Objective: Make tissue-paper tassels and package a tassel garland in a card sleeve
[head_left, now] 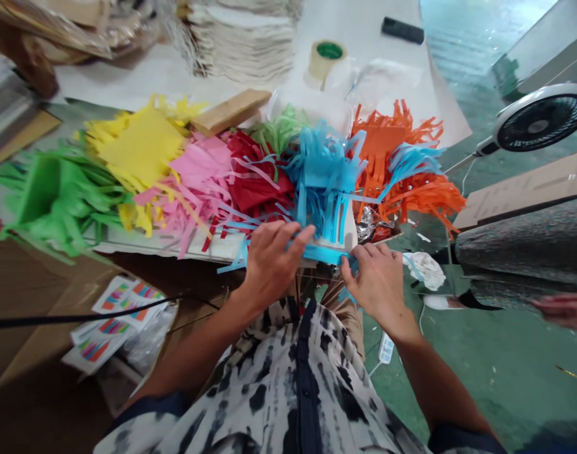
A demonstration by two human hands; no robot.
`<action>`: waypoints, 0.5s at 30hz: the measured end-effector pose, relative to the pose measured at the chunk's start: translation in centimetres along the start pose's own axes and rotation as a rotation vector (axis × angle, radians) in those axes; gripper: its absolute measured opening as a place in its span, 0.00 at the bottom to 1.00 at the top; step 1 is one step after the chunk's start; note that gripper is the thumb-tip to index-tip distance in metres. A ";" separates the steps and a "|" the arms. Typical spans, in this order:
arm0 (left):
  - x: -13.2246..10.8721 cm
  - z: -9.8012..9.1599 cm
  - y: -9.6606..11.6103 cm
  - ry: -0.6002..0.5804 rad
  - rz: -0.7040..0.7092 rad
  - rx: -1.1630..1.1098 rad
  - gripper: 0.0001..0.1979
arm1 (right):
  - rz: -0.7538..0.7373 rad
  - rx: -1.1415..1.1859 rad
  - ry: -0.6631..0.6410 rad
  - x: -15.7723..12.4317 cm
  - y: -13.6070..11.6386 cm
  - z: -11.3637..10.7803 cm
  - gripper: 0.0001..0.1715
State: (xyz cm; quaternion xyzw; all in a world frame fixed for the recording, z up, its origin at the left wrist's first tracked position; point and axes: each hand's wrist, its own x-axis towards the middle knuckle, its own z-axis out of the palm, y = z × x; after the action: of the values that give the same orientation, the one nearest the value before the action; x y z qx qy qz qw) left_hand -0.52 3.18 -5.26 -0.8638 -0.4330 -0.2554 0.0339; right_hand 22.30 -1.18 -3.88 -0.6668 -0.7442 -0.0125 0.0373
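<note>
At the table's near edge, a folded blue paper strip stretches between my two hands. My left hand has its fingers bent around the strip's left end. The right end is pinched by my right hand, thumb against fingers. Just beyond lies a pile of fringed blue paper. Other fringed piles stand in a row: green, yellow, pink, red, light green and orange with some blue strips on it.
Behind the piles are a wooden block, a tape roll, a black object and stacked whitish strips. A fan stands at right. Printed sheets lie in a box below left. Another person's hand shows at the right edge.
</note>
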 end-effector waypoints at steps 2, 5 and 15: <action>-0.3 0.4 0.1 0.007 0.215 -0.062 0.17 | 0.012 -0.004 0.013 -0.1 0.2 0.0 0.17; -0.8 1.0 0.3 -0.061 0.336 -0.110 0.13 | 0.051 -0.002 0.109 -0.6 0.7 0.0 0.17; -1.2 0.0 1.8 -0.181 0.230 -0.141 0.19 | -0.202 0.148 0.318 -2.5 2.5 -0.1 0.15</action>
State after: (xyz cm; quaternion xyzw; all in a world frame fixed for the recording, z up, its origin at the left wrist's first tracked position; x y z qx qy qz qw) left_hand 0.31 1.18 -5.56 -0.9275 -0.3134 -0.2007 -0.0370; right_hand 25.09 -3.35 -3.99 -0.5738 -0.7909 -0.0665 0.2019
